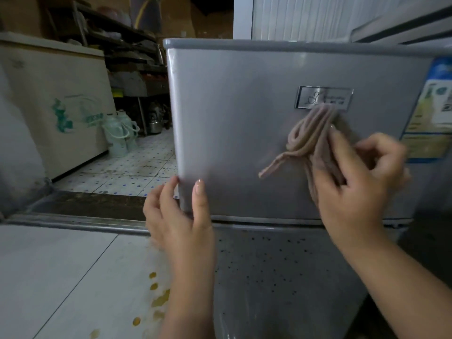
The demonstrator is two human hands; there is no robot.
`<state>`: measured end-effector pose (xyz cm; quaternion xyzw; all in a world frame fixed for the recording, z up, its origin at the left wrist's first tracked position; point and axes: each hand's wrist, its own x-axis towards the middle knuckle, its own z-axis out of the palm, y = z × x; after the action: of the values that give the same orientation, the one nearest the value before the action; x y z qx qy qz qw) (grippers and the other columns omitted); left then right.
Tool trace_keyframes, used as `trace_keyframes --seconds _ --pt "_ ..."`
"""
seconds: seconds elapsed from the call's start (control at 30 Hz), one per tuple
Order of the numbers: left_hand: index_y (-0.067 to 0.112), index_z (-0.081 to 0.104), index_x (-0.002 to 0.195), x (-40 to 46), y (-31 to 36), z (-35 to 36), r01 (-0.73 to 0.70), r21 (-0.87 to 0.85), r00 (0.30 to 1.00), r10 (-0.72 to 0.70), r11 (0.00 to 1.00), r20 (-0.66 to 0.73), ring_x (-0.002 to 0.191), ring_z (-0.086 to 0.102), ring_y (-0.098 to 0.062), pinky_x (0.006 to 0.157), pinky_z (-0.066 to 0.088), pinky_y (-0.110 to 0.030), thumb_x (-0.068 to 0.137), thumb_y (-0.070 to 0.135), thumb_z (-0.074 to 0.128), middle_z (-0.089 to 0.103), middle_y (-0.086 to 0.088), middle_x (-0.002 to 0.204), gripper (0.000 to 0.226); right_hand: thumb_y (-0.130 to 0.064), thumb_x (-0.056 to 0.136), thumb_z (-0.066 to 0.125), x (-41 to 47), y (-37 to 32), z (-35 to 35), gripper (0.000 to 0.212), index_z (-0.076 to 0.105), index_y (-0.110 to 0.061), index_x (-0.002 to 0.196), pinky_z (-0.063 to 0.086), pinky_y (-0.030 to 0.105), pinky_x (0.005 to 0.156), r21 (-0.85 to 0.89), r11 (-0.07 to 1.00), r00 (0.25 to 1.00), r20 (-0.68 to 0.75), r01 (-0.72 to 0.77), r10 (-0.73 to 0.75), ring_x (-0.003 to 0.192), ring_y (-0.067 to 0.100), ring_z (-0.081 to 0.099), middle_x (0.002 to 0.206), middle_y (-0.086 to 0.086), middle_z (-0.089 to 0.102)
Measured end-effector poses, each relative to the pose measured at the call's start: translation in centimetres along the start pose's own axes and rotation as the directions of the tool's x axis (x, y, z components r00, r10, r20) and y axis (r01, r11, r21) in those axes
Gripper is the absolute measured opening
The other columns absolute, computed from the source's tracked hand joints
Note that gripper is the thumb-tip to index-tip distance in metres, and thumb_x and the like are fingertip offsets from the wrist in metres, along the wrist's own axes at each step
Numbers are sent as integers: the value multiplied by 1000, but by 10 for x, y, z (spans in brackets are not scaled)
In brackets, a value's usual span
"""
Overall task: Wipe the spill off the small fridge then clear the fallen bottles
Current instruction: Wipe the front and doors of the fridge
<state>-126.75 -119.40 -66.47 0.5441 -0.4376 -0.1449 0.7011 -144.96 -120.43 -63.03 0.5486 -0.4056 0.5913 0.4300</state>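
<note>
A small grey fridge (244, 106) fills the middle of the head view, its upper door facing me. My right hand (359, 182) holds a folded pinkish-brown cloth (308, 138) pressed flat against that door, just below the silver brand plate (324, 97). My left hand (181, 216) grips the door's lower left edge, thumb on the front face. The lower door (281, 277) is speckled with dark spots. Yellow-orange drops of spill (159, 299) lie on the white floor tiles beside the fridge. No fallen bottles are visible.
A white chest freezer (61, 106) stands at the left. Pale green jugs (122, 133) sit on the dotted tile floor behind it. Cluttered metal shelves (122, 37) fill the back. A metal door threshold (80, 221) crosses the floor. A blue energy label (433, 113) is on the fridge's right.
</note>
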Motion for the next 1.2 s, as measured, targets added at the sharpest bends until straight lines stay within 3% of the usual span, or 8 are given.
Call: trace_keyframes --seconds 0.23,0.37,0.5,0.7,0.8,0.93,1.1,1.2 --pt "31 28 135 -27 18 17 -422 67 906 419 904 57 130 27 -12 107 25 -48 91 60 19 26 7 137 54 -29 81 56 -35 -40 7 39 54 -41 119 25 34 76 15 997 976 203 80 -82 87 19 42 97 -2 37" --pt "34 8 141 -36 20 17 -398 88 915 389 913 108 130 -7 19 112 2 -40 89 52 25 -5 20 144 57 -32 95 50 -29 10 -13 32 64 -10 114 37 27 74 59 977 978 -11 -206 207 76 19 39 89 -8 34" --pt "47 -11 134 -43 19 18 -434 133 874 381 891 301 132 -26 10 107 -20 -15 88 62 13 -32 34 135 54 -34 93 51 -17 -1 -3 38 62 -8 119 43 34 80 156 889 883 -129 -431 451 82 12 36 97 -15 29" --pt "31 -6 140 -47 9 27 -476 224 843 370 850 390 130 -26 12 106 -18 -10 85 70 2 -23 19 142 68 -30 78 55 -42 -23 -3 41 46 -35 118 28 36 77 39 996 988 133 -86 80 87 18 43 98 -3 36" --pt "44 -14 132 -49 16 28 -442 247 859 328 862 393 125 -33 14 101 -21 -6 76 77 -6 -31 28 135 65 -28 89 56 -32 14 -10 32 52 -26 121 38 41 75 15 980 979 -43 -196 197 82 23 46 95 -4 34" --pt "52 -23 125 -50 18 29 -438 250 853 311 864 419 125 -38 10 100 -25 -7 75 76 -9 -42 31 128 57 -21 91 57 -27 46 -17 32 65 2 111 31 11 82 -18 903 882 -224 -429 414 78 19 38 93 -6 29" --pt "46 -26 129 -49 16 37 -426 244 862 309 871 402 125 -38 8 101 -25 -10 79 73 -7 -41 26 131 59 -29 84 55 -44 -1 -12 40 49 -27 124 36 40 76 31 992 985 132 -120 115 85 20 41 98 1 34" --pt "37 -24 132 -50 18 42 -404 246 874 292 881 389 123 -39 8 102 -25 -10 79 73 -7 -33 19 137 67 -28 85 55 -38 14 -12 38 45 -29 122 37 40 77 0 998 994 98 -59 59 86 21 45 100 0 34"
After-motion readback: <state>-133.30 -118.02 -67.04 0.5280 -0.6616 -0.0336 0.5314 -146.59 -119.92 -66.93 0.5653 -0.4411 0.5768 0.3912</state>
